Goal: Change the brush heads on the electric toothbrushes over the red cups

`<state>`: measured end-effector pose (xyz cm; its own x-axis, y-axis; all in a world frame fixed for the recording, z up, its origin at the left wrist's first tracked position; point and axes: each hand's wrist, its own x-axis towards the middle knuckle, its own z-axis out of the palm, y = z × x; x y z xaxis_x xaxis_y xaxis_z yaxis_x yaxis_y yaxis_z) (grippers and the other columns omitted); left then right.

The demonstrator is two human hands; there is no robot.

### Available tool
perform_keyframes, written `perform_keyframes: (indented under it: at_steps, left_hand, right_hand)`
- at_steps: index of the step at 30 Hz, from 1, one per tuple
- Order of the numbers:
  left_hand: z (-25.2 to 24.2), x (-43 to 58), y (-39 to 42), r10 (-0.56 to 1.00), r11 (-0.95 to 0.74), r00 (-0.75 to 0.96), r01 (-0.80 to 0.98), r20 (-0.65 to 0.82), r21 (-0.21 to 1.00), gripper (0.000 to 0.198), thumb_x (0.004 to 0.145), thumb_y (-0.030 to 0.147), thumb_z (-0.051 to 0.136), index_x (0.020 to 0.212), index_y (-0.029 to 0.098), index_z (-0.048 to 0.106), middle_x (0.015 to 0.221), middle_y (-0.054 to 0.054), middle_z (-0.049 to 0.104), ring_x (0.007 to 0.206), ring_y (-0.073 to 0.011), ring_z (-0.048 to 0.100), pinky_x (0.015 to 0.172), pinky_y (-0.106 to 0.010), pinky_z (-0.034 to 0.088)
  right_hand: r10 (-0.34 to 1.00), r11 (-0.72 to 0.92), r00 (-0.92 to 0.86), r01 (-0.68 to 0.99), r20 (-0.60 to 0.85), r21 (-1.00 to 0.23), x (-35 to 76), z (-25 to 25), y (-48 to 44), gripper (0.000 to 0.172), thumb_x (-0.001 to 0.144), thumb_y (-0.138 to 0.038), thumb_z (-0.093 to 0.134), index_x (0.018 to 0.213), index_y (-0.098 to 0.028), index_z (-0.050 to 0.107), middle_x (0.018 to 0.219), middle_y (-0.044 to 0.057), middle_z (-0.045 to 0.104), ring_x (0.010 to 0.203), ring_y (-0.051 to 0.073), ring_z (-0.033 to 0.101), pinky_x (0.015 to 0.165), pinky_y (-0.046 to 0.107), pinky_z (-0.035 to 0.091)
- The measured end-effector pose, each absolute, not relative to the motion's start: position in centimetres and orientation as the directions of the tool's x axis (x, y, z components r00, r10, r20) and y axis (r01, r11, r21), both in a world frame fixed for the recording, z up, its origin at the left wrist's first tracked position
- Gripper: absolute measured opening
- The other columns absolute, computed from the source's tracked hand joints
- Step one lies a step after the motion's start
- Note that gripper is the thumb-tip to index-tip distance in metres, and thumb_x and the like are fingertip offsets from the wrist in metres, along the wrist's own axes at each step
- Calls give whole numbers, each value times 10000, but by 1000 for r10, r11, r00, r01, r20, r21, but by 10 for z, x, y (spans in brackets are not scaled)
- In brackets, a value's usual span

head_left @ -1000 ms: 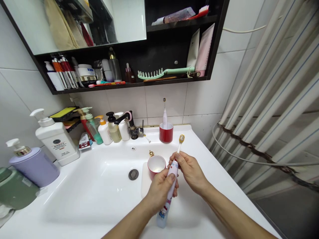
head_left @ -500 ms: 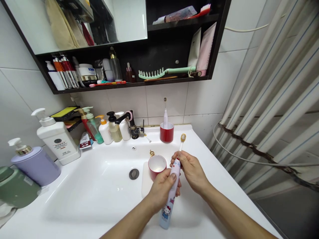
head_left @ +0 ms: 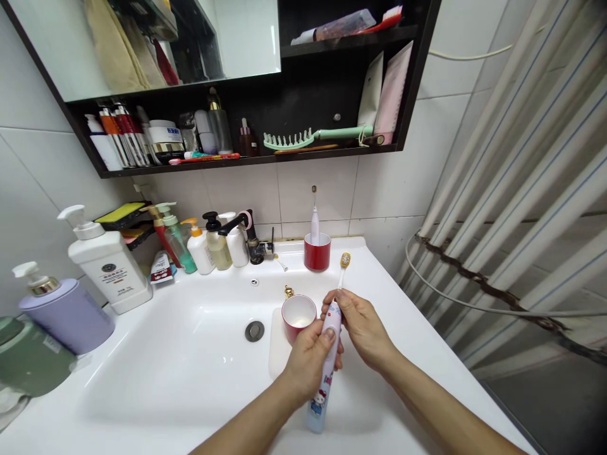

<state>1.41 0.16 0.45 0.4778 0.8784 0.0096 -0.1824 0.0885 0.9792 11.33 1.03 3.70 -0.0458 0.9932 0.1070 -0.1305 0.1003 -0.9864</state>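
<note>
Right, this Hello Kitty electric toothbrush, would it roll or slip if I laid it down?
The Hello Kitty electric toothbrush looks rigid, its smooth handle probably slippery. Its rounded body would likely roll in the sloping white basin.

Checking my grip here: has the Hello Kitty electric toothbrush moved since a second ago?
Yes, the Hello Kitty electric toothbrush has tilted: its lower end swung rightward in view, away from the sink drain, while its bristle head barely shifted.

L hand (head_left: 308, 365) sits low w/ fingers (head_left: 303, 373) curled shut, thumb on top. R hand (head_left: 363, 332) just beside it, upper right, pinching. L forearm (head_left: 241, 423) and R forearm (head_left: 436, 411) angle in from bottom corners.
</note>
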Motion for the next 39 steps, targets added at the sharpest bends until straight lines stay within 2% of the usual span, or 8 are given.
perform_keyframes:
  at_steps: [7,14,18,20,24,26,31,39]
  left_hand:
    - [0,16,0,912,6,407,-127,46,992,274,693,415,325,673,153,404,525,21,443,417,-45,380,408,-171,282]
    - [0,16,5,917,25,398,-139,33,990,276,692,409,336,703,145,416,508,26,433,395,-40,364,392,-168,273]
    - [8,13,10,947,-3,318,-162,55,987,289,674,405,373,775,140,428,497,34,430,368,-37,340,371,-170,260]
    - [11,10,12,948,-7,313,-177,63,984,301,653,404,406,785,136,444,526,23,449,410,-51,382,393,-175,285]
    - [12,-1,22,960,-50,255,-254,117,966,315,590,350,506,811,128,482,672,-18,513,587,-90,463,548,-207,362]
    - [14,-7,29,963,-89,223,-262,150,961,300,568,298,536,806,119,497,711,-31,525,632,-99,470,611,-222,368]
    - [17,-13,54,965,-203,150,-98,216,974,237,590,191,490,813,114,501,722,-41,542,638,-106,484,614,-233,382]
    - [-2,-26,61,964,-264,87,267,250,927,223,577,163,468,795,151,512,768,-45,552,724,-139,485,689,-273,348]
  right_hand:
    - [993,101,-59,-53,104,-993,114,33,12,293,691,-422,350,756,-163,469,604,-11,552,266,49,392,245,181,289]
    - [991,60,-111,-171,79,-983,113,34,12,308,700,-422,334,838,-173,450,675,-1,533,313,45,386,258,179,305]
    - [976,120,-162,-147,144,-982,108,34,11,244,649,-344,462,827,-177,469,638,-21,496,398,60,405,328,190,351]
    - [979,156,-111,-114,168,-981,107,36,13,209,632,-326,487,766,-165,496,612,-21,495,451,74,424,372,194,362]
    - [962,270,53,-65,267,-961,106,51,26,212,618,-322,503,741,-151,535,663,7,550,637,114,475,588,223,382]
    - [944,324,74,-40,320,-945,104,61,35,237,618,-333,497,757,-147,544,688,19,566,668,124,479,633,238,370]
    - [911,409,48,25,410,-912,92,69,64,257,627,-336,463,788,-148,535,687,12,563,669,123,485,629,240,375]
    - [920,385,22,121,391,-915,80,30,88,193,621,-305,451,681,-145,542,588,-10,528,567,111,462,548,230,369]
